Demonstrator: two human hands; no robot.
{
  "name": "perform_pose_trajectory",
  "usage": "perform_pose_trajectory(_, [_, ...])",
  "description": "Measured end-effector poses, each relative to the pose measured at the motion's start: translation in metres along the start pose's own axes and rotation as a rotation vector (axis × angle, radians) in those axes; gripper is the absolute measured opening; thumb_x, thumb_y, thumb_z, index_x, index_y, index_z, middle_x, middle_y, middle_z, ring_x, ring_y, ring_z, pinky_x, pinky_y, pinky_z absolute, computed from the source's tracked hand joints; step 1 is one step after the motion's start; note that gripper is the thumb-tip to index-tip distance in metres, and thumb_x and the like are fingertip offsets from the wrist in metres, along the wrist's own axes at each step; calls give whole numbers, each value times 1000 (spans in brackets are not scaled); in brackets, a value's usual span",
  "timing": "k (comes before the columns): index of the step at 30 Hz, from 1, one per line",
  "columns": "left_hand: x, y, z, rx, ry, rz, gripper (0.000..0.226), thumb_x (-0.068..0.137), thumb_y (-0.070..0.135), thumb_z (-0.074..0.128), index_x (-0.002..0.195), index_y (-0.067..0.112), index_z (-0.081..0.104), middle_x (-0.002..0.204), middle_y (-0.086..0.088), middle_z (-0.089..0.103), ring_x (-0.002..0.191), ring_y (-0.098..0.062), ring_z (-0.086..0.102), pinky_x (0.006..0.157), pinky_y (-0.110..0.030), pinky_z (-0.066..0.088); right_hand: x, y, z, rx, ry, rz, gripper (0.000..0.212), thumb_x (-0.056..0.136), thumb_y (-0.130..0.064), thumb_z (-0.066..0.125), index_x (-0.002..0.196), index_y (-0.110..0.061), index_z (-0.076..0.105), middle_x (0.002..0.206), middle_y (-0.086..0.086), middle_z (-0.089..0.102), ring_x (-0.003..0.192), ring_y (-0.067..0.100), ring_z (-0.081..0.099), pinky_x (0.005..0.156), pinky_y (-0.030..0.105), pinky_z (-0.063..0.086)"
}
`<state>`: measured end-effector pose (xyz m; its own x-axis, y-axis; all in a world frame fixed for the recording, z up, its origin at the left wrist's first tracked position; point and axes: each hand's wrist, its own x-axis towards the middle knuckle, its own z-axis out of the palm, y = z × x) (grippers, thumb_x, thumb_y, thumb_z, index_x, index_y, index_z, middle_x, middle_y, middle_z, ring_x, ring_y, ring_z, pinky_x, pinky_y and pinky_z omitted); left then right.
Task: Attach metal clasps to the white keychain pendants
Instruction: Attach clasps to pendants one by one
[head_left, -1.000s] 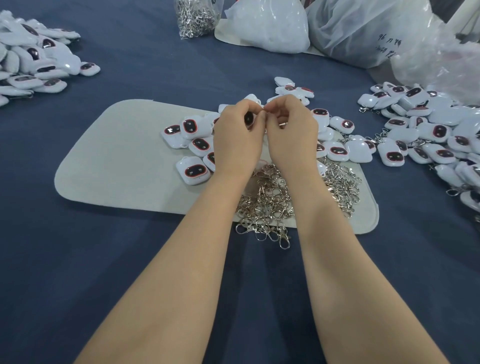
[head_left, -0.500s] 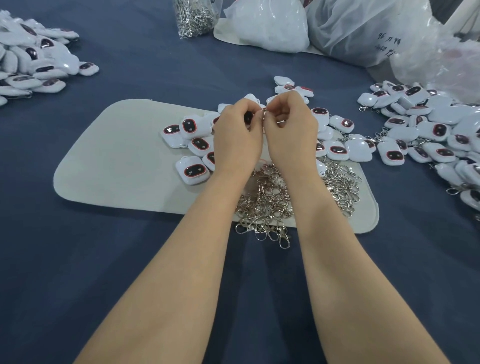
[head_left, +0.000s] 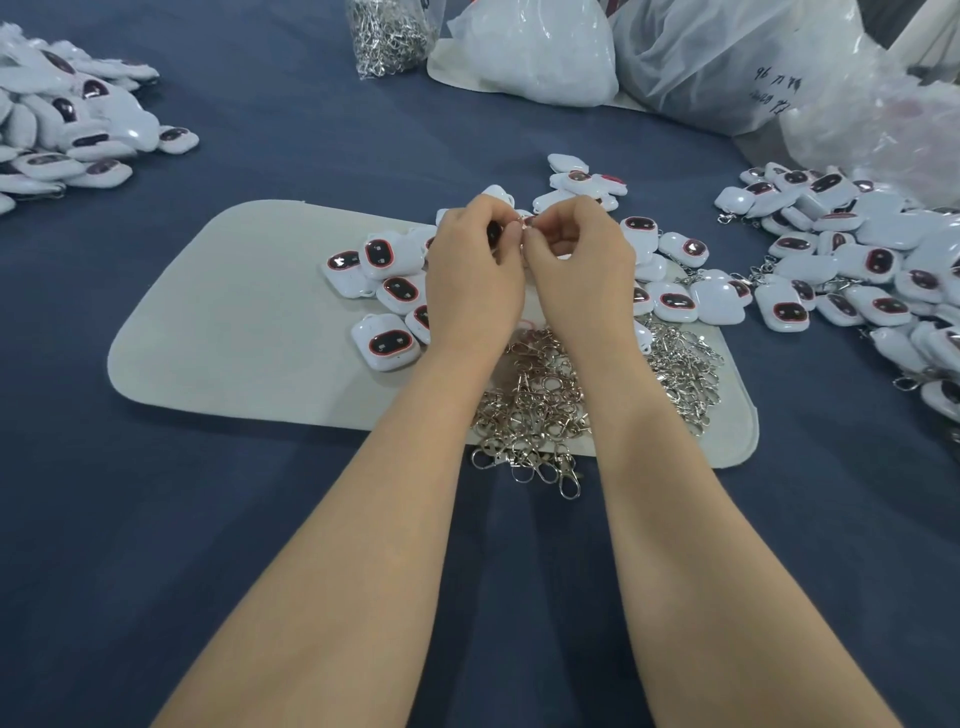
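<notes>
Both hands meet above the grey felt mat. My left hand grips a white pendant, mostly hidden behind its fingers; only a dark sliver of its face shows. My right hand pinches a small metal clasp ring against that pendant, fingertips of both hands touching. Loose white pendants with dark red-rimmed faces lie on the mat around the hands. A heap of silver metal clasps sits under my wrists.
A pile of pendants with clasps lies at the right, another pile at the far left. A clear bag of clasps and white plastic bags stand at the back on the blue cloth.
The hands stay together at the same spot; my right fingers have shifted slightly on the clasp ring. Nothing else has moved.
</notes>
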<state>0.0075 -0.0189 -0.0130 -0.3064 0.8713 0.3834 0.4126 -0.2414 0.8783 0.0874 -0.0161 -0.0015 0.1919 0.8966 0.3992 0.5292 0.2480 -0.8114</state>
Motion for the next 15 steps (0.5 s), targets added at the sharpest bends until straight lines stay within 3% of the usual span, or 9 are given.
perform_pose_trajectory(3, [1,0,0,9,3,-2,11,92,10,53,94,9,64,100,-8,63,83,-11,49,67,-13,32,0,-1,0,11,6,0,6,85,-7,59,90,-11,61,81,-8,59,72,5,53,76,20,47])
perform_pose_trajectory(6, [0,-1,0,37,2,7,11,93,10,52,95,9,63,101,-8,62,82,-10,48,69,-15,31,-1,-1,1,13,15,-22,8,85,-5,58,92,-9,61,84,-5,60,76,8,54,78,25,48])
perform_pose_trajectory(15, [0,0,0,75,10,34,13,93,10,51,96,9,63,101,-6,62,85,-11,46,68,-18,30,-2,0,3,49,47,-63,16,82,-2,59,83,-16,53,73,-15,53,64,1,48,69,19,45])
